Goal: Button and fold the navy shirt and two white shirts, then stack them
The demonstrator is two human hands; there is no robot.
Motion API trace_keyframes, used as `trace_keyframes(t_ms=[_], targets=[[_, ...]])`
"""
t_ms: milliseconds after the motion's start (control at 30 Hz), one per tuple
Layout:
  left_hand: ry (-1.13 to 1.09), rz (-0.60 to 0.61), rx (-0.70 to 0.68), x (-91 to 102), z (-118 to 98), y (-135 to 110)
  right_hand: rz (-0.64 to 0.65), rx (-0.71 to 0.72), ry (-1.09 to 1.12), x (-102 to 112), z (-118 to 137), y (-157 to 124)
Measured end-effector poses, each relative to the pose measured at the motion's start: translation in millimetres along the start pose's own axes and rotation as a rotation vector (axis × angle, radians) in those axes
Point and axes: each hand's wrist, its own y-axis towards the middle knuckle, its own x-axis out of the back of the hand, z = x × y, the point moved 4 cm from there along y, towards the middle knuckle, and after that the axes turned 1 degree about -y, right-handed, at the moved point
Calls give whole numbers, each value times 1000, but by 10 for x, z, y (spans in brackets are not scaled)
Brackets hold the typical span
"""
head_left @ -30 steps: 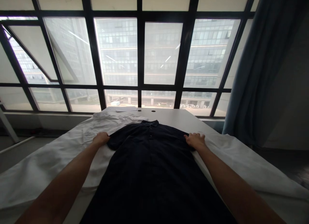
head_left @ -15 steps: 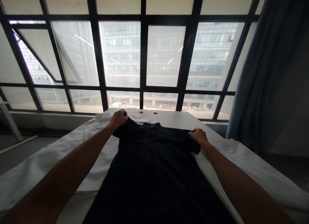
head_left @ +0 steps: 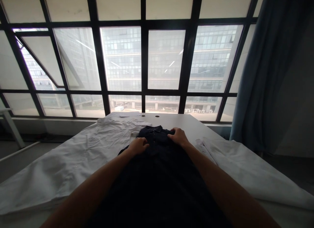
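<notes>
A dark navy polo shirt (head_left: 157,175) lies along the white table, its buttoned collar at the far end and its body stretching toward me. My left hand (head_left: 138,146) is at the left side of its chest, fingers curled in on the fabric. On the other side, my right hand (head_left: 179,136) pinches the cloth close to the collar, near the right shoulder. Both sleeves are mostly out of sight, and my forearms cover the shirt's side edges.
A white shirt (head_left: 98,139) spreads over the left of the table (head_left: 186,121). More white cloth (head_left: 235,162) lies on the right. Behind stand large windows (head_left: 166,61), one tilted at left. A blue curtain (head_left: 257,74) hangs at right.
Both hands have moved inward from the outstretched sleeves toward the collar, the left also nearer to me. The shirt's shoulders look narrower, and the sleeves no longer spread out sideways.
</notes>
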Motion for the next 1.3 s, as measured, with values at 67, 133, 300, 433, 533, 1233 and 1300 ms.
trace_keyframes(t_ms=[67, 133, 300, 433, 533, 1233, 1300], targets=[[82, -11, 14, 104, 119, -42, 28, 81, -3, -91, 185, -55], [151, 18, 12, 121, 236, -112, 161, 170, -4, -255, 352, -153], [235, 107, 57, -56, 553, -343, 579, 234, -146, -604, 415, -491], [262, 23, 129, -72, 759, -433, 352, 148, -260, -413, 158, -574], [277, 0, 213, -39, 871, -465, 317, 13, -394, -277, -114, -671], [-78, 380, 424, 378, 384, -1889, 589, -236, -246, 537, -734, -1877], [-72, 422, 434, 397, 309, -2014, 649, -261, -239, 607, -723, -1980]])
